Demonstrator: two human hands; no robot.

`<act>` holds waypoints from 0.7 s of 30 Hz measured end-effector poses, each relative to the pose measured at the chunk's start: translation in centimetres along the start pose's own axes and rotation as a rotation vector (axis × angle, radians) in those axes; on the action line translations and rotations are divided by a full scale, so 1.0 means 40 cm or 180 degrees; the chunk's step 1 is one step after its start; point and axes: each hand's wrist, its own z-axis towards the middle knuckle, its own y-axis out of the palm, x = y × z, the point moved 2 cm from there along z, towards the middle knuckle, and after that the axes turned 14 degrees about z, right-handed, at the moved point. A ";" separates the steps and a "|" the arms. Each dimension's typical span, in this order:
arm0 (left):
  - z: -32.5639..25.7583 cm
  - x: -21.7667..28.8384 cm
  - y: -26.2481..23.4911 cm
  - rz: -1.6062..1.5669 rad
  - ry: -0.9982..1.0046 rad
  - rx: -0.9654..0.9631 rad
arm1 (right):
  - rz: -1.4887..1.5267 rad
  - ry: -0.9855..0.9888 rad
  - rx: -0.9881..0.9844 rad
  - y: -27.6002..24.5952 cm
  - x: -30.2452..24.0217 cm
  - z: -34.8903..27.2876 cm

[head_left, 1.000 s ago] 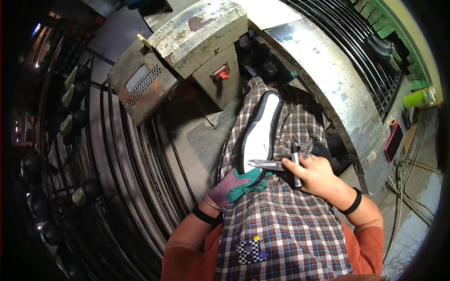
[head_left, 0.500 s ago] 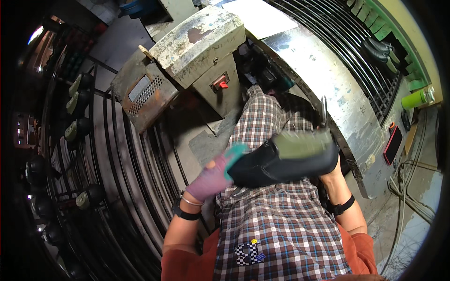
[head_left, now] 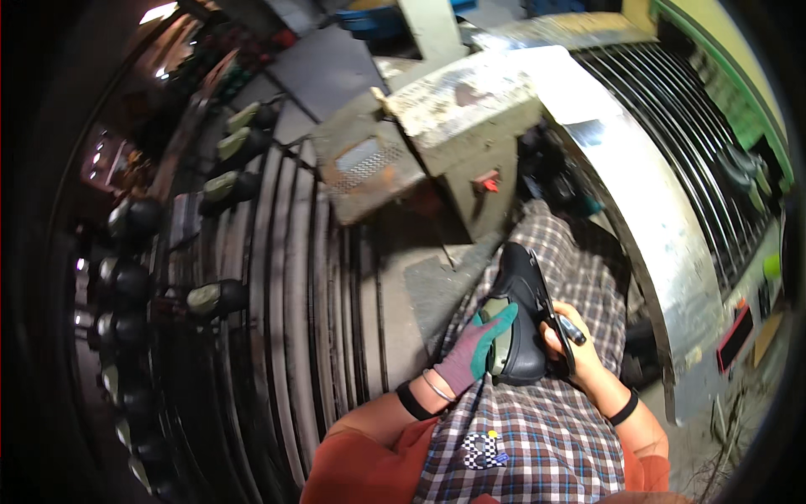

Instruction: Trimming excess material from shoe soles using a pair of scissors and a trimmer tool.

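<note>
Left hand (head_left: 472, 346), gloved, curls around black shoe (head_left: 527, 336), thumb against pale green last (head_left: 501, 351). Bare right hand (head_left: 579, 349) closes around metal tool (head_left: 573, 330) beside shoe; tool's working end is hard to see. Shoe is over checked apron (head_left: 554, 428). Beyond, worn machine (head_left: 462, 109) with 1 red switch (head_left: 487, 182).

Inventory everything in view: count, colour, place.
shoe: one, black and olive, centre
tool: one, silvery, partly hidden, right of the shoe
housing: one, grey metal, top centre
switch: one, red, on the housing's front
bench: one, silver metal, right
rack bars: many, grey, upper right
spare shoes: two, grey, on those bars
flat device: one, dark, red edge, far right
rack shoes: several, black and pale green, left
rails: many, grey, left
plaid apron: one, brown and white, lower middle
wristbands: two, black, one per arm
left hand: one, purple and teal glove, holding the shoe
right hand: one, bare, gripping the tool
</note>
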 end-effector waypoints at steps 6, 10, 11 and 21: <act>-0.145 0.093 -0.024 -0.1312 0.0428 -0.0176 | 0.0077 -0.0014 -0.0385 0.014 0.023 0.027; -0.263 0.235 -0.090 -0.0916 0.1541 0.0819 | -0.0059 -0.0053 -0.0112 -0.007 0.025 0.036; -0.296 0.280 -0.112 -0.0712 0.1912 0.1181 | -0.0050 -0.0078 -0.0063 -0.006 0.024 0.034; -0.386 0.812 -0.549 -0.0690 0.3790 0.4484 | -0.0112 -0.0122 0.0064 -0.042 0.030 0.027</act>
